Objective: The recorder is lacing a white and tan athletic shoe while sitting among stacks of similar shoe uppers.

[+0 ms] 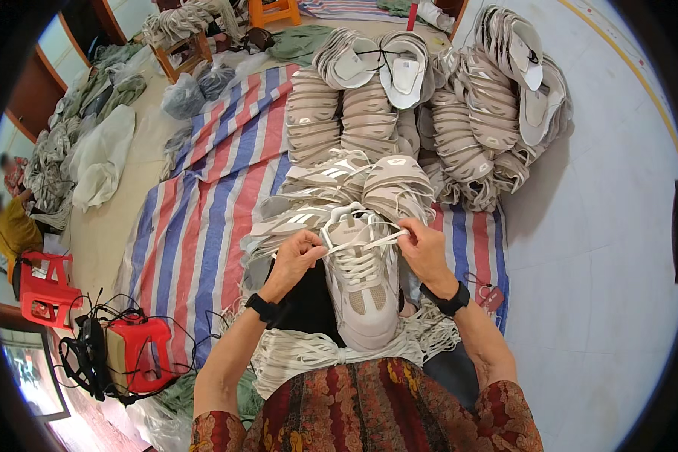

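Right now the left hand (297,252) is pinching one end of a white lace (361,242) between thumb and fingers, and the right hand (423,247) is pinching the other end, so both grips are closing tightly on the lace and pulling it taut across the top of a shoe (363,290). That shoe is lying on the person's lap, toe toward the body and opening facing away, between the two forearms.

In my judgement the lace could be slipping out of a pinch if the pull turns uneven, and one end could be drawing back through an eyelet. The shoe is sitting loose on the lap, so a hard tug could be tipping it sideways off the knees onto the bundle of laces (309,354) below. Those loose laces are lying close enough to be tangling with the working ends.

The shoe is pale beige with a mesh panel near the toe and smooth, padded-looking overlays; its lace is flat and woven. Behind it a big pile of shoes (429,120) is stacking in curved, nested rows, soles pale and ridged. A striped sheet (203,203) of red, blue and white woven plastic is covering the floor (603,226), which is looking smooth and glossy.
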Action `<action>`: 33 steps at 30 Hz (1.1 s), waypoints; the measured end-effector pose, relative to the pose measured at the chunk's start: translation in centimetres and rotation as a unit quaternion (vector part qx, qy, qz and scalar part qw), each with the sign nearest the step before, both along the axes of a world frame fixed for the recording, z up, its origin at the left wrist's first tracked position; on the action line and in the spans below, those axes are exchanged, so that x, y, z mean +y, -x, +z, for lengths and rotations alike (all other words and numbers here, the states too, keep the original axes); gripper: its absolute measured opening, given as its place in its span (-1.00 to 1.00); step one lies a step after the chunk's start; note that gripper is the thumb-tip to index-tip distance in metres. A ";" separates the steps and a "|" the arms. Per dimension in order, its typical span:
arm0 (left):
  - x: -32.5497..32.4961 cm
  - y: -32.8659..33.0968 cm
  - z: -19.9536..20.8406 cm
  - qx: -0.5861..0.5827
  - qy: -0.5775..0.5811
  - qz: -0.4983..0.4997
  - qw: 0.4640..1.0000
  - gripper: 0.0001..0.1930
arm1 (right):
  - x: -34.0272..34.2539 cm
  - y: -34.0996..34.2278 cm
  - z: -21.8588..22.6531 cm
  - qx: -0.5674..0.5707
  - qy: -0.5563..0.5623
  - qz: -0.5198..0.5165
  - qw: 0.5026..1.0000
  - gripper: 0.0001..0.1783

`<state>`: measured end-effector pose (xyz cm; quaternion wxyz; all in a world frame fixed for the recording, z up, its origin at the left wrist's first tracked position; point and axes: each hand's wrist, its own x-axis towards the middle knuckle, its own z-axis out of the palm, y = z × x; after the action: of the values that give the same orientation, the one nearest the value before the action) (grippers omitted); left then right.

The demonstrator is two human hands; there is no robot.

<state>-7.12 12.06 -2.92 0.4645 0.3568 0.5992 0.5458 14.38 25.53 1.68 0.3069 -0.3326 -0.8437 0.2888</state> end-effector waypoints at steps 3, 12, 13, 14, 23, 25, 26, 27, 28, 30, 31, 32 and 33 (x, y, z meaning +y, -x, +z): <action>-1.0 1.0 0.9 -0.141 0.061 0.066 0.986 -0.86 | -0.5 -0.7 -1.0 0.019 0.089 0.014 0.996 -0.74; -12.1 10.5 -1.3 -0.006 0.091 0.224 0.970 -0.83 | 1.0 0.0 -1.1 -0.002 -0.048 0.115 0.992 -0.67; -11.8 10.2 -1.7 -0.005 0.090 0.228 0.970 -0.83 | 1.0 0.7 -0.4 -0.001 -0.049 0.119 0.992 -0.67; -10.9 9.4 -2.6 0.091 0.076 0.167 0.979 -0.82 | 0.9 1.7 0.5 0.004 -0.110 0.153 0.982 -0.68; -0.2 0.6 0.3 0.331 -0.048 -0.036 0.942 -0.74 | 0.6 4.0 1.3 -0.078 -0.052 0.275 0.957 -0.79; 0.2 0.2 0.5 0.284 0.005 -0.029 0.958 -0.73 | 1.0 3.0 2.1 -0.050 0.122 0.243 0.961 -0.81; 0.0 0.6 0.7 0.248 -0.005 -0.051 0.967 -0.75 | 2.2 2.4 2.0 -0.107 0.144 0.226 0.957 -0.80; -0.1 1.1 0.5 0.248 -0.006 -0.052 0.967 -0.75 | 3.3 2.1 2.3 -0.162 0.164 0.209 0.950 -0.79; -0.3 1.5 0.2 0.210 0.016 -0.036 0.977 -0.78 | 4.0 1.9 2.5 -0.168 0.187 0.200 0.947 -0.78; -0.7 2.2 -0.1 0.132 0.025 -0.013 0.991 -0.83 | 4.6 1.6 2.8 -0.164 0.197 0.213 0.943 -0.79; -0.9 2.1 -0.1 0.132 0.025 -0.011 0.991 -0.83 | 4.8 1.6 2.9 -0.160 0.206 0.227 0.938 -0.80; -1.0 2.0 -0.1 0.174 0.019 0.009 0.985 -0.83 | 5.1 1.6 3.0 -0.160 0.206 0.228 0.938 -0.80; -1.2 1.9 0.0 0.214 0.013 0.028 0.976 -0.83 | 5.2 1.6 3.1 -0.143 0.226 0.204 0.942 -0.80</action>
<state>-9.01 10.90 -2.96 0.3148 0.4427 0.7012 0.4617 12.81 30.72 4.80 0.0345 -0.2516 -0.8410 0.4776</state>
